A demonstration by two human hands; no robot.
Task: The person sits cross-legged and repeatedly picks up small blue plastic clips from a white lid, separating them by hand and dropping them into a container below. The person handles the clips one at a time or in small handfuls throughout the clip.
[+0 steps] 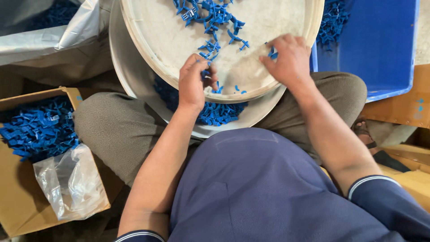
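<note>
A round white tray (156, 36) rests tilted over a larger round tray (121, 67) on my lap. Several small blue plastic parts (210, 18) lie scattered on the upper tray. More blue parts (215, 112) are heaped in the lower tray under its rim. My left hand (193, 83) is at the near rim of the upper tray, fingers pinched around small blue parts. My right hand (289, 58) lies on the tray's right side, fingertips on a blue part (272, 54).
A cardboard box (27, 179) at left holds many blue parts (38, 127) and a clear plastic bag (67, 179). A blue plastic crate (380, 45) with more blue parts (333, 20) stands at right. Cardboard lies beside it. A grey sack (45, 36) sits top left.
</note>
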